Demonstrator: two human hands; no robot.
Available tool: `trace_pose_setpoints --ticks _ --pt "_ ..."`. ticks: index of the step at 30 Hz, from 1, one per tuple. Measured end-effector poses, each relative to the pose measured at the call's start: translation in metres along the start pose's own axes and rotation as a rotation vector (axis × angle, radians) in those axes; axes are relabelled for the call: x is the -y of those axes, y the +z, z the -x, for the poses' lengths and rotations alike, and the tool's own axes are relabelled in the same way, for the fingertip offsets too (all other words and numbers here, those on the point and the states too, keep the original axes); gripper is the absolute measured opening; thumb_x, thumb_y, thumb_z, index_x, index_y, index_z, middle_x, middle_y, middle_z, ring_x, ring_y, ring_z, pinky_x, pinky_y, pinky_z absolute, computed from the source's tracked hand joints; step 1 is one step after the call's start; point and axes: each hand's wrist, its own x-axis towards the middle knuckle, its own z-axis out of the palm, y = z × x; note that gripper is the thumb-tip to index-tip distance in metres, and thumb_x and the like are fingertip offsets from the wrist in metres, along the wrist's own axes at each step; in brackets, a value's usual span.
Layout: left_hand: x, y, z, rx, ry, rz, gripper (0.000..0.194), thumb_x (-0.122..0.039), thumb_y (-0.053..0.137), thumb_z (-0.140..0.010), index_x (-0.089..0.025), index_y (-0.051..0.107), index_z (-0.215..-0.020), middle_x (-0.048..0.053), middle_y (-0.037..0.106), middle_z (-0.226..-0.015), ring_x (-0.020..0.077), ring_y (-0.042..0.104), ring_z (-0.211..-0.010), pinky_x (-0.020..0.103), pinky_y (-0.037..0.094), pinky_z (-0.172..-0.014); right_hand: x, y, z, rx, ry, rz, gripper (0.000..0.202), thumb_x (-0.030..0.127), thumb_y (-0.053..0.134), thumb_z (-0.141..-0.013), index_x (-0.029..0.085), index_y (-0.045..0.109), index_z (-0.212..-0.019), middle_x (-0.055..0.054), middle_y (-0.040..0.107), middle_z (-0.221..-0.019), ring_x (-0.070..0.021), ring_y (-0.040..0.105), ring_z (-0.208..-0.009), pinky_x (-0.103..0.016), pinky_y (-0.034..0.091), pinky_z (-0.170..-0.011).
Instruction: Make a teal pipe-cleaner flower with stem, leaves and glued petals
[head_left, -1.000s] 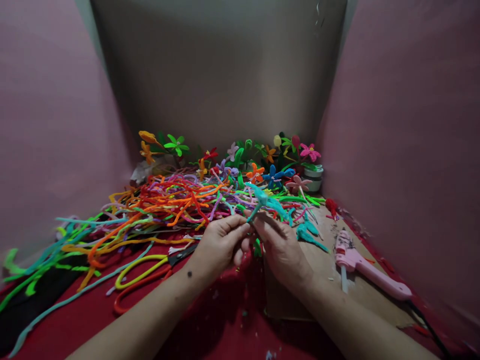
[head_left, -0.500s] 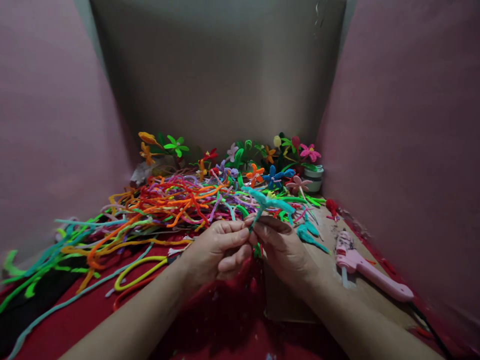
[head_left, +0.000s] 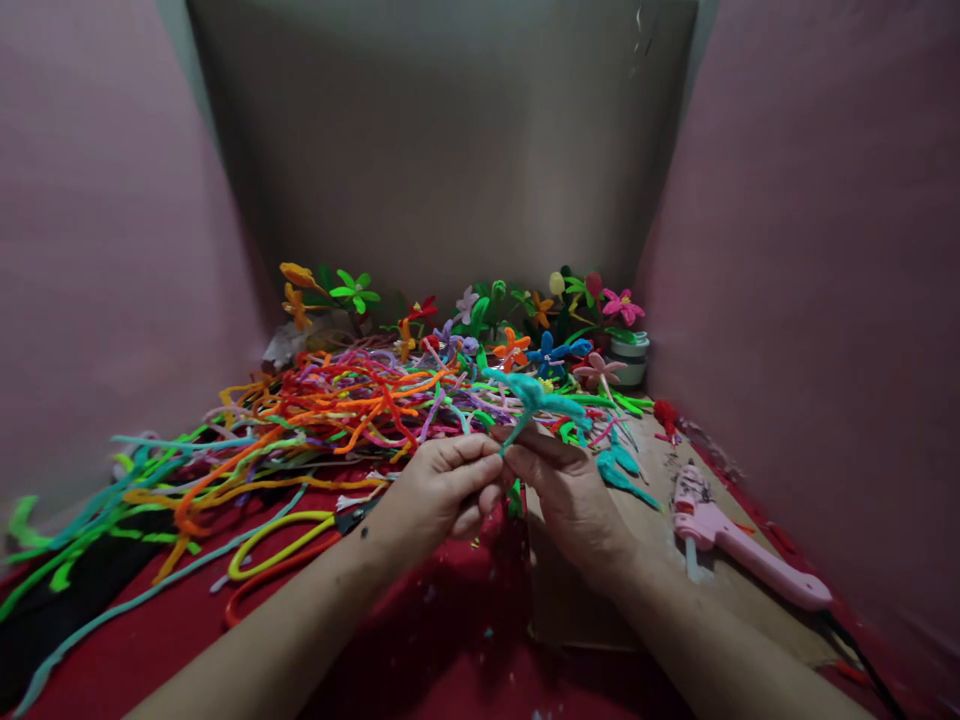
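A turquoise pipe-cleaner flower point(head_left: 534, 394) is held up in the middle, its petals spread and its stem pointing down. My left hand point(head_left: 457, 485) pinches the lower end of the stem between thumb and fingers. Right beside it, my right hand point(head_left: 566, 490) also has its fingertips closed on the stem, and the two hands touch. The very tip of the stem is hidden by the fingers. More turquoise petals point(head_left: 626, 478) lie on the cardboard sheet point(head_left: 577, 600) just right of my right hand.
A heap of coloured pipe cleaners point(head_left: 352, 400) spreads left and behind my hands. Yellow-and-red-handled scissors point(head_left: 285, 535) lie near my left forearm. A pink glue gun point(head_left: 750, 560) with a cord rests on the cardboard. Finished flowers point(head_left: 551, 350) and a small pot point(head_left: 628, 358) stand at the back, between pink side walls.
The flower has tilted slightly, so its yellow centre is less visible. Both hands keep their pinch on the stem, with the left fingers shifted a little. The view has moved slightly.
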Motion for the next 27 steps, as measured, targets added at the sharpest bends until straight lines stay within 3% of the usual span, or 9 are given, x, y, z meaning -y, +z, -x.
trace_pose_setpoints --ticks 5,7,10,14,17,20,23,27 --pt "-0.002 -0.011 0.001 0.27 -0.113 0.286 0.017 -0.029 0.056 -0.08 -0.013 0.06 -0.076 -0.008 0.043 -0.044 -0.0011 0.014 -0.026 0.013 0.022 -0.028 0.002 0.001 0.001 0.059 -0.02 -0.108 0.015 0.023 0.062 -0.076 0.026 0.072 -0.087 0.0 0.063 -0.078 -0.0161 0.055 -0.078 -0.031 0.043 -0.079" --pt "-0.003 -0.011 0.002 0.305 -0.129 0.272 0.018 -0.03 0.055 -0.08 -0.013 0.06 -0.076 -0.008 0.041 -0.043 -0.001 0.013 -0.026 0.014 0.022 -0.028 0.003 0.003 0.002 0.054 -0.014 -0.125 0.014 0.023 0.062 -0.076 0.026 0.073 -0.085 0.0 0.063 -0.075 -0.0161 0.054 -0.076 -0.03 0.043 -0.078" --pt "-0.002 -0.006 0.002 0.127 -0.035 -0.011 0.02 -0.033 0.053 -0.081 -0.015 0.061 -0.08 -0.006 0.046 -0.049 0.0014 0.026 -0.029 0.015 0.024 -0.032 0.006 0.005 0.004 -0.047 -0.017 -0.047 0.012 0.025 0.061 -0.077 0.024 0.072 -0.081 0.001 0.062 -0.074 -0.0144 0.052 -0.071 -0.028 0.043 -0.072" --pt "0.007 0.001 0.001 -0.225 0.332 -0.555 0.008 -0.025 0.058 -0.077 -0.019 0.063 -0.077 -0.004 0.048 -0.051 0.0066 0.042 -0.044 0.017 0.033 -0.045 0.006 0.006 0.003 -0.135 0.011 0.036 0.009 0.026 0.063 -0.075 0.022 0.072 -0.076 0.001 0.06 -0.072 -0.0146 0.051 -0.071 -0.027 0.042 -0.072" --pt "0.011 0.001 0.001 -0.262 0.442 -0.682 0.013 -0.021 0.055 -0.078 -0.019 0.062 -0.067 -0.004 0.047 -0.049 0.0067 0.043 -0.046 0.017 0.034 -0.049 0.005 0.007 0.003 -0.086 0.021 0.022 0.012 0.025 0.063 -0.075 0.023 0.072 -0.083 0.001 0.063 -0.078 -0.0165 0.054 -0.078 -0.029 0.042 -0.08" --pt "0.006 0.002 0.002 -0.193 0.276 -0.491 0.021 -0.025 0.05 -0.082 -0.017 0.057 -0.064 -0.005 0.047 -0.046 0.0059 0.043 -0.036 0.017 0.034 -0.04 0.005 0.008 0.004 -0.012 0.039 -0.024 0.02 0.024 0.064 -0.075 0.024 0.07 -0.094 0.001 0.065 -0.078 -0.0172 0.057 -0.078 -0.031 0.044 -0.077" --pt "-0.002 0.003 0.002 -0.051 0.09 -0.193 0.022 -0.028 0.051 -0.082 -0.015 0.054 -0.064 -0.004 0.052 -0.048 0.0063 0.046 -0.031 0.016 0.035 -0.032 0.007 0.007 0.005 0.051 0.062 -0.071 0.024 0.027 0.061 -0.078 0.024 0.068 -0.1 0.001 0.064 -0.067 -0.0178 0.059 -0.071 -0.033 0.046 -0.072" --pt "-0.001 -0.003 0.0 0.14 -0.045 0.157 0.018 -0.028 0.055 -0.081 -0.013 0.058 -0.072 -0.004 0.054 -0.049 0.0036 0.037 -0.025 0.016 0.037 -0.025 0.008 0.006 0.004 -0.013 0.052 -0.082 0.018 0.029 0.063 -0.076 0.025 0.071 -0.091 0.0 0.068 -0.077 -0.0179 0.06 -0.078 -0.034 0.046 -0.079"
